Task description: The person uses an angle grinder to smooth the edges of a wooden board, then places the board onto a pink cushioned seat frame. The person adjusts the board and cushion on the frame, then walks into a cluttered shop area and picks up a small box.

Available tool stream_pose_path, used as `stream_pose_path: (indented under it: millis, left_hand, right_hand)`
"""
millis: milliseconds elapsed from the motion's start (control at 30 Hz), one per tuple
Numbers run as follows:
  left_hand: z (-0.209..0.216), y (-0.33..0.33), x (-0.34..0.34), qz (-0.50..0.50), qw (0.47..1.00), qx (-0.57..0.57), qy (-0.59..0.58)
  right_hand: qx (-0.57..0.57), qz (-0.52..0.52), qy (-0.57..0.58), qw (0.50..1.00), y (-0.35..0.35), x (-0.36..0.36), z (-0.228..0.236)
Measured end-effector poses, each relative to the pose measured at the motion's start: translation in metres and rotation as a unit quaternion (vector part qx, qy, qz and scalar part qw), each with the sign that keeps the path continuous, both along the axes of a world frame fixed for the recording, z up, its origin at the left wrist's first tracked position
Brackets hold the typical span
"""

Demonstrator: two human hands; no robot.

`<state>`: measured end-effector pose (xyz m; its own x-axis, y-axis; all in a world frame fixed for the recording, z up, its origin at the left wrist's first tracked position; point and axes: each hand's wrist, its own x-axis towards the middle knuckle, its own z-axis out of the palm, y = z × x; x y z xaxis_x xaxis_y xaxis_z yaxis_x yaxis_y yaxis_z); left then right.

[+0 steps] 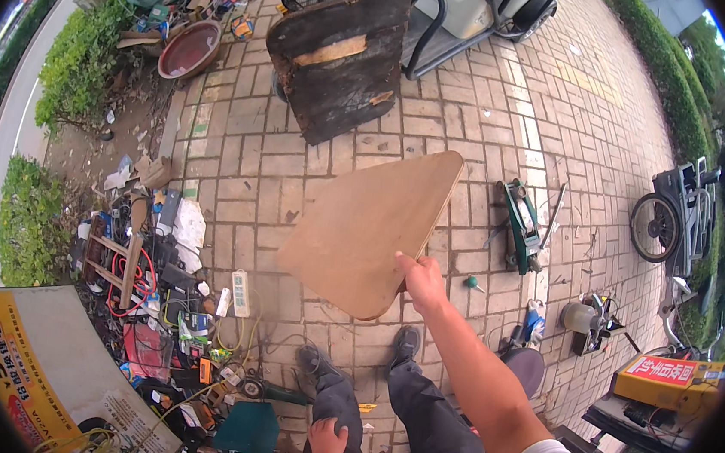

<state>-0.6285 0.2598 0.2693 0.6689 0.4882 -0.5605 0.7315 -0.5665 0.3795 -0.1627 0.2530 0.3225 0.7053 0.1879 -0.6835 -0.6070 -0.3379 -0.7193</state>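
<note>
Here is the right hand (423,284), clamped on the near right edge of a flat brown board (358,226): thumb laid over the upper face, the other fingers tucked behind the edge, mostly out of sight. The grip is closed to about the thickness of the board, nothing more.

And look how it lies! Nearly all of the board spreads ahead and to the left of those fingers, one edge running forward and a touch right to a rounded far corner. It is tilted, so its long axis cannot be told; nor can any contact with the paving (247,165) below.

The left hand (326,441) is much the farther one, back and left of the gripping fingers, resting on the left thigh (337,397). Its fingers curl loosely; whether anything sits under them cannot be told.

Beyond the board, ahead and left of the right fingers, leans a dark, worn panel (341,78). Out to their right, a green-handled tool (471,282) lies near, with a green jack (518,227) farther ahead.
</note>
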Motion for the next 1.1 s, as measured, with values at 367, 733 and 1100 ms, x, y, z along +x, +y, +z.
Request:
stream_pose_path:
  millis: [367, 733, 1100]
  left_hand:
    - [0.221, 0.147, -0.076, 0.353, 0.922, -0.133, 0.087]
    - [0.245, 0.206, 0.132, 0.288, 0.952, -0.104, 0.025]
    - [0.201, 0.267, 0.134, 0.412, 0.896, -0.164, 0.033]
  right_hand:
    - [-0.023, -0.168, -0.063, 0.983, -0.164, 0.038, 0.249]
    - [-0.399, 0.203, -0.237, 0.862, -0.177, 0.098, 0.27]
    - [-0.362, 0.554, -0.261, 0.703, -0.079, 0.178, 0.339]
